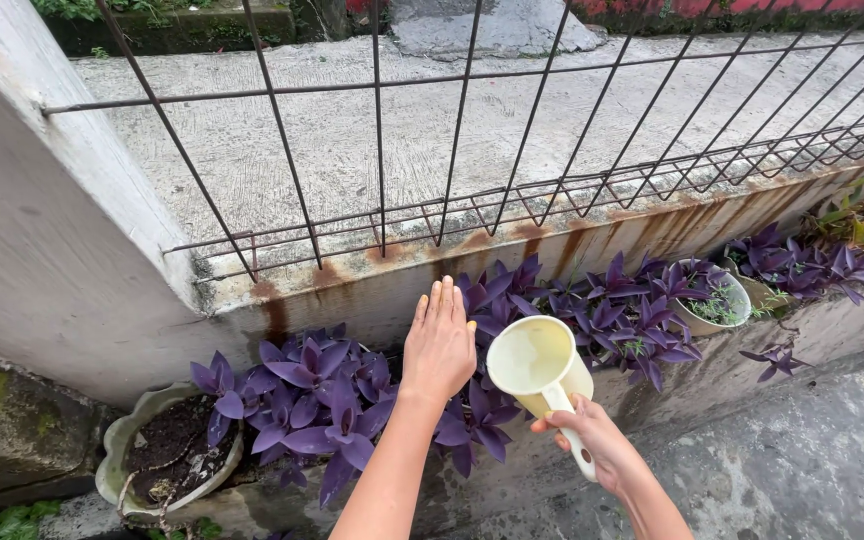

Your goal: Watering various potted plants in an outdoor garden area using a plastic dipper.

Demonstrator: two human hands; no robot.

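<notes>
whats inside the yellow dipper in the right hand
The right hand tips the yellow dipper toward the purple plants. Its pale inside shows a wet sheen, but the bottom is turned away, so any remaining water cannot be seen.

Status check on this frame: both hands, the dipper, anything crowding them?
Left hand flat, open, over the purple plants. Right hand grips the handle of the pale yellow dipper, tipped toward the plants. Low wall and rusty wire fence close ahead.
</notes>
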